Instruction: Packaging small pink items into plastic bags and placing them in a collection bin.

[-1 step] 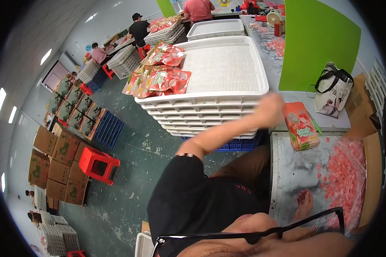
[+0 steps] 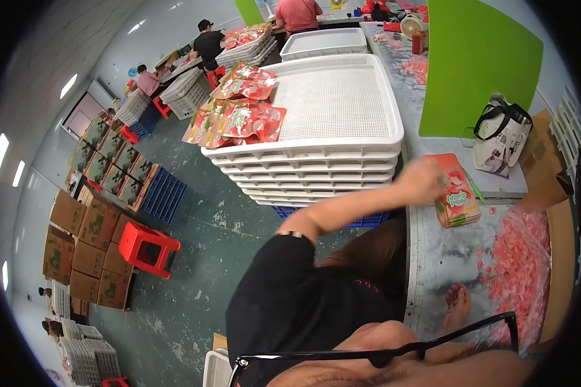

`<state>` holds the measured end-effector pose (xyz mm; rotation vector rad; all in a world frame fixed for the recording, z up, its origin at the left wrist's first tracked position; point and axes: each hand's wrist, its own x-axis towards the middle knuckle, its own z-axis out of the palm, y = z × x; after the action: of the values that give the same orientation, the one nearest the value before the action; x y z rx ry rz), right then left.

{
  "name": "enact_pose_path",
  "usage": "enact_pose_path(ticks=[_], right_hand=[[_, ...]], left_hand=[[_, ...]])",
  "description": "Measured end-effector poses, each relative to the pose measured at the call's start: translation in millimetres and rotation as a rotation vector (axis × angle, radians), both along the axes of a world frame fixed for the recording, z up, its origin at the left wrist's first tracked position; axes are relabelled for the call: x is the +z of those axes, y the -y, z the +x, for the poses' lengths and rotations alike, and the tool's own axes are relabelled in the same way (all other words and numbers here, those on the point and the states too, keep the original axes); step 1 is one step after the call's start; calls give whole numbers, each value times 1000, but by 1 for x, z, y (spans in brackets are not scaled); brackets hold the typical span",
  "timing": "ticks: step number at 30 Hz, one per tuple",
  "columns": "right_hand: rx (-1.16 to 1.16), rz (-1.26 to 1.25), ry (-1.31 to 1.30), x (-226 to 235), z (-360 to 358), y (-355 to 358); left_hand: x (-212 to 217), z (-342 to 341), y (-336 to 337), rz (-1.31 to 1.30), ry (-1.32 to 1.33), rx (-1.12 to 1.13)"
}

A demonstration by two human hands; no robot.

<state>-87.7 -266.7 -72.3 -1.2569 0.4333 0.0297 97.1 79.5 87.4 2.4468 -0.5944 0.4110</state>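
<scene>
My left hand (image 2: 423, 180), at the end of an outstretched arm, is smeared by motion over the left edge of a stack of flat red pouches (image 2: 459, 201). Whether its fingers grip the top pouch cannot be made out. Low on the metal-topped table (image 2: 432, 258), my right hand (image 2: 457, 300) lies palm up with curled fingers. Something reddish shows among them, too small to name. Beside this hand spreads a heap of small red pieces (image 2: 516, 271) on clear plastic. A slim green stick-like thing (image 2: 475, 187) lies along the pouches' right side.
Stacked white mesh trays (image 2: 336, 97) stand ahead, with filled red pouches (image 2: 245, 119) on the top one. A green panel (image 2: 478, 71) and a tote bag (image 2: 502, 135) are at right. A red stool (image 2: 147, 248) and cartons (image 2: 87, 245) stand left. Several people work farther off.
My left hand has moved down and right from beside the tray stack's corner onto the pouches' edge. My right hand has stayed in nearly the same place, its fingers shifting slightly.
</scene>
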Motion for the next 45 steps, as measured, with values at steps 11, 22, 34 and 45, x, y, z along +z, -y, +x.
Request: enact_pose_path(ticks=[11,22,34,45], right_hand=[[-80,-154,-45,18,-15,-18],[13,-136,59,26,-4,-39],[-215,-1412,744,76,77,-99],[48,-1574,604,73,49,-122]], left_hand=[[-149,39,113,101,152,-111],[-149,63,117,-131,-111,-8],[-105,34,102,-284,-380,-59],[-83,-55,98,-538,-222,-246]])
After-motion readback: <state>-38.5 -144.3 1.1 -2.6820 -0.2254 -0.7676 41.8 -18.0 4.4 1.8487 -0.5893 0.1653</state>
